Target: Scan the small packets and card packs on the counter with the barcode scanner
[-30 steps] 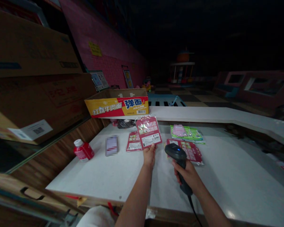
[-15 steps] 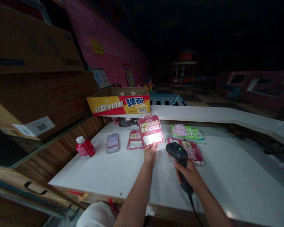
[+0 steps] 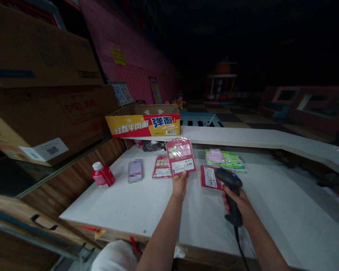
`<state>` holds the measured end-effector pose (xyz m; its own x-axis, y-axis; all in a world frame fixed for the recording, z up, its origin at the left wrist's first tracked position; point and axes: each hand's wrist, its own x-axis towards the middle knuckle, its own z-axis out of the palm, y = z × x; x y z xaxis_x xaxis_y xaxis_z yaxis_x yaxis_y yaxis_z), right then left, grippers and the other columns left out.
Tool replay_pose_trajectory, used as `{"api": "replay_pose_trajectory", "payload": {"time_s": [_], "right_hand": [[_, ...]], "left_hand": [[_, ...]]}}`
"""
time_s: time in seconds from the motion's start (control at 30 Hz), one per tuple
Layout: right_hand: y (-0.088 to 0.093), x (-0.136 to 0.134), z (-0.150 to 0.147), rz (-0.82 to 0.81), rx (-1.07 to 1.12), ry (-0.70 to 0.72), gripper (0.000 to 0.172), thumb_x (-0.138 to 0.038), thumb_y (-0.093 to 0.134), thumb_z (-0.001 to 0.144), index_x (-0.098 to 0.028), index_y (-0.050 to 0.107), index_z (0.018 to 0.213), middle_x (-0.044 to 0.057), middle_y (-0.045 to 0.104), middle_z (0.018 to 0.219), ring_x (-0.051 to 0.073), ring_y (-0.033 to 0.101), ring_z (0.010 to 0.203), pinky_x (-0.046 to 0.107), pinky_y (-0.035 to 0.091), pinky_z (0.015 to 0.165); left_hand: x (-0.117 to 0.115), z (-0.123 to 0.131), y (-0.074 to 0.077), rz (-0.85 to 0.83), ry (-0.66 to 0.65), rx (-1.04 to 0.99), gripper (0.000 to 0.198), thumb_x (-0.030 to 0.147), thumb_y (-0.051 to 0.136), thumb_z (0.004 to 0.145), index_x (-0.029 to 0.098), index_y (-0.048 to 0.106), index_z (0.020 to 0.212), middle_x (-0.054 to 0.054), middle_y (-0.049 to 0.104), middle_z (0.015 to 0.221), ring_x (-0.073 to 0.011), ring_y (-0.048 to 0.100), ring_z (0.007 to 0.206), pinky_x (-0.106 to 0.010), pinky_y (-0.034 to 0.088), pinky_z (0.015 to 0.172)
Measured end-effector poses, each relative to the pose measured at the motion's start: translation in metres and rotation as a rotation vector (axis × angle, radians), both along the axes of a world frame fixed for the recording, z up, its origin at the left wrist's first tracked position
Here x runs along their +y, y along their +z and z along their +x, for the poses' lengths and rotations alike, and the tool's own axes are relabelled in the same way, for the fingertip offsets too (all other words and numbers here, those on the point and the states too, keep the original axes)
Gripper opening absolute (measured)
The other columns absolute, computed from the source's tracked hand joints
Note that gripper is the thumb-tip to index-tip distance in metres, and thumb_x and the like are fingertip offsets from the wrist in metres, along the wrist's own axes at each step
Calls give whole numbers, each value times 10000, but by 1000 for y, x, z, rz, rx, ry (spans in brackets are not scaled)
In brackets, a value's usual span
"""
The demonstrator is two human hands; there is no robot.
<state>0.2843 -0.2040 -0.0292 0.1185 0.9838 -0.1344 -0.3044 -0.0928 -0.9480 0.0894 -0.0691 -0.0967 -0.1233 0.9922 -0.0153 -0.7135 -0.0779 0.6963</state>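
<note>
Blurred packet [image 3: 135, 170] is pixelated, print unreadable. Scanner cable [image 3: 238, 246] cut off by bottom edge. Big cartons [image 3: 39, 49] cut off at left.

Carton [image 3: 142, 126]: yellow-and-red side printed "红烧牛肉面" and large "弹面", small barcode at lower right. Lower cardboard box [image 3: 45, 116]: red characters, only partly legible, plus white label [image 3: 43, 149] with QR code. Pink packet [image 3: 180, 156] and second packet [image 3: 210, 177] each carry white barcode labels, digits too small to read; yellow wall note [image 3: 118, 56] likewise unreadable.
</note>
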Motion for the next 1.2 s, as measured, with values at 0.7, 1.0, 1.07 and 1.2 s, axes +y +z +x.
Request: {"api": "replay_pose_trajectory", "payload": {"time_s": [0.7, 1.0, 1.07, 1.2], "right_hand": [[-46, 1, 36, 68, 588, 98, 305, -432, 757, 738, -188, 618, 858, -46, 493, 571, 45, 348, 388, 149, 354, 344], [-48, -1, 37, 61, 628, 89, 294, -405, 745, 757, -198, 628, 929, -44, 484, 582, 50, 353, 401, 152, 354, 356], [-50, 0, 37, 64, 626, 91, 293, -408, 736, 765, -204, 627, 943, -46, 479, 584, 52, 350, 402, 155, 358, 359], [-51, -1, 38, 76, 614, 95, 273, -409, 718, 778, -200, 622, 926, -43, 478, 596, 53, 352, 412, 159, 367, 368]], "left_hand": [[-6, -47, 21, -189, 224, 85, 294, 163, 842, 549, 131, 646, 767, -4, 674, 685, -95, 615, 575, -213, 534, 574], [-11, -69, 28, -340, 251, 296, 326, 311, 838, 599, 124, 572, 621, -13, 612, 533, -114, 590, 475, -238, 521, 520], [-17, -74, 25, -370, 224, 433, 362, 414, 779, 667, 136, 560, 590, -28, 606, 522, -130, 582, 464, -247, 491, 491], [-29, -86, 28, -337, 232, 956, 417, 485, 559, 838, 163, 573, 572, -50, 604, 528, -159, 564, 470, -271, 433, 494]]}}
